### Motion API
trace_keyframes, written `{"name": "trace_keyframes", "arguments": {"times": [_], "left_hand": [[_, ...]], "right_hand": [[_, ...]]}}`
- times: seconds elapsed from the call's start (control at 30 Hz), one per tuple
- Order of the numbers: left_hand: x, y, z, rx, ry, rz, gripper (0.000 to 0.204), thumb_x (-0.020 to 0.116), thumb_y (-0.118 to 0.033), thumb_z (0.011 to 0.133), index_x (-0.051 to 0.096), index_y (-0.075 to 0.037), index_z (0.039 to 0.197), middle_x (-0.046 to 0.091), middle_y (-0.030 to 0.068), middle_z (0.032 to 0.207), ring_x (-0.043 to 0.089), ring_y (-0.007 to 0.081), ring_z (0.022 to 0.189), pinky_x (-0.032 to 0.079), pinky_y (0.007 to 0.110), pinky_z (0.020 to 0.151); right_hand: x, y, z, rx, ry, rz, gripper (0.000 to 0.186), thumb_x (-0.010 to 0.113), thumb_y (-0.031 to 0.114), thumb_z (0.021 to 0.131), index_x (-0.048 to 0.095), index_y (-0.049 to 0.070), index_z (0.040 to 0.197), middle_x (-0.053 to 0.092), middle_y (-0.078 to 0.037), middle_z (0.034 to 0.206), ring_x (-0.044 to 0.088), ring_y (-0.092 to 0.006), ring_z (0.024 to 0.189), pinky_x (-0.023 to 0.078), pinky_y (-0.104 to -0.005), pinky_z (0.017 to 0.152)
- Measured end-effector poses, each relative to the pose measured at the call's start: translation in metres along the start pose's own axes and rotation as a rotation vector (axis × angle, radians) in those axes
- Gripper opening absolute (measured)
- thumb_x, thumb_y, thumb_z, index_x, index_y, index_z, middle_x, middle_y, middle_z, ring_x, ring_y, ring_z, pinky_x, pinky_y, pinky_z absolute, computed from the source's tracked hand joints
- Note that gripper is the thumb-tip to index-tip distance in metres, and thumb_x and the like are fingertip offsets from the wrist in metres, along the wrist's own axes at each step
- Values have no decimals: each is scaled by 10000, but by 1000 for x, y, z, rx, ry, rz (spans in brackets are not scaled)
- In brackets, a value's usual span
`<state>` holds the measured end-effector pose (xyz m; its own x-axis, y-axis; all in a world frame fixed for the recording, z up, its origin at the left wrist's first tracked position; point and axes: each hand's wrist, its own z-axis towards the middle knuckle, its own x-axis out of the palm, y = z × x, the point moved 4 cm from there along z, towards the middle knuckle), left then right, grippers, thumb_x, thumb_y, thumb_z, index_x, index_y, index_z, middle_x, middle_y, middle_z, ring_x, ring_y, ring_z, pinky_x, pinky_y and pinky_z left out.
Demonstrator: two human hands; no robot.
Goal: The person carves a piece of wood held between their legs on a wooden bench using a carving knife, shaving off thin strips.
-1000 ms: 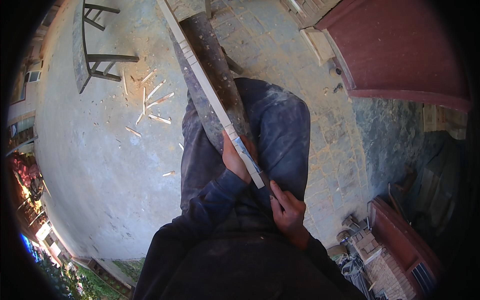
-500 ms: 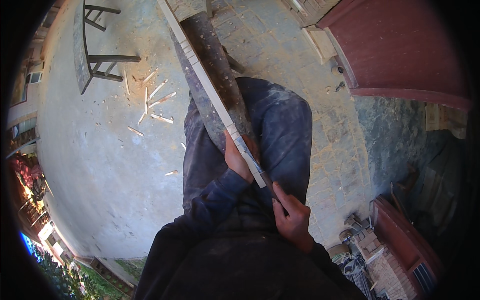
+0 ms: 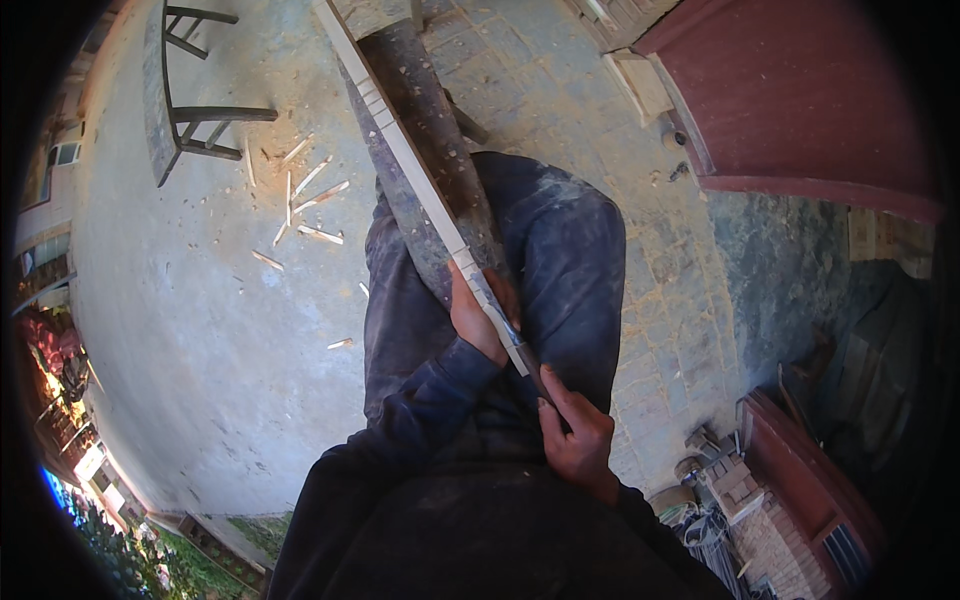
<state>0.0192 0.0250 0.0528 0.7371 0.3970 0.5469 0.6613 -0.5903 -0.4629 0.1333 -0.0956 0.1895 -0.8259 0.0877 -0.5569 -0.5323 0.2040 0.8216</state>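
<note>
A long pale wooden strip [image 3: 410, 160] with crosswise cut lines slopes down over a worn dark bench [image 3: 410, 70] toward my lap. My left hand [image 3: 468, 310] is closed round the strip's lower part, its fingers partly hidden. A chisel-like metal blade [image 3: 508, 328] lies against the strip there. My right hand [image 3: 578, 430] grips the tool's dark handle [image 3: 536, 372], thumb and fingers wrapped round it, just below the strip's lower end.
A dark wooden bench [image 3: 162, 90] stands at upper left, near scattered splinters [image 3: 318, 200] on the concrete. A dark red panel [image 3: 785, 100] is at upper right. Bricks [image 3: 738, 490] and coiled cable [image 3: 700, 540] lie at lower right.
The blade against the strip looks a little narrower and differently angled than earlier. My right hand has shifted very slightly with the handle. The grips and the strip are otherwise much the same.
</note>
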Motion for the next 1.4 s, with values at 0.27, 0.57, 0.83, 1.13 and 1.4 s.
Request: {"name": "trace_keyframes", "arguments": {"times": [0.27,0.57,0.83,1.13,1.4], "left_hand": [[-1,1,1,17,11,-5,738,218,-626,1117,421,-132,609,393,79,485,387,235,377,355,337,369],[0,3,0,-7,-66,-88,716,237,-612,1119,429,-141,615,387,67,494,394,220,382,363,326,345],[0,0,4,24,-87,-76,695,250,-598,1121,438,-145,630,393,61,505,404,221,388,370,326,349],[-6,8,5,-22,-96,-88,734,225,-645,1111,434,-144,617,400,75,482,393,229,374,362,340,351],[-4,8,6,-25,-122,-97,738,254,-690,1092,435,-156,615,388,59,494,391,217,405,329,341,373]], "right_hand": [[-3,12,2,0,15,-50,545,774,-15,884,679,69,1414,580,-131,702,624,-296,574,494,-405,544],[-11,20,22,56,110,-58,540,755,4,911,664,88,1436,601,-148,721,640,-319,593,491,-413,544],[-23,26,26,102,134,-21,521,743,-4,920,660,69,1429,627,-182,767,661,-347,647,504,-422,584],[-26,34,31,149,160,-44,512,736,-12,922,660,54,1423,655,-206,802,687,-366,690,521,-418,612],[-19,31,33,136,94,-16,480,734,-15,923,678,38,1398,666,-224,804,693,-368,693,528,-415,620]]}}
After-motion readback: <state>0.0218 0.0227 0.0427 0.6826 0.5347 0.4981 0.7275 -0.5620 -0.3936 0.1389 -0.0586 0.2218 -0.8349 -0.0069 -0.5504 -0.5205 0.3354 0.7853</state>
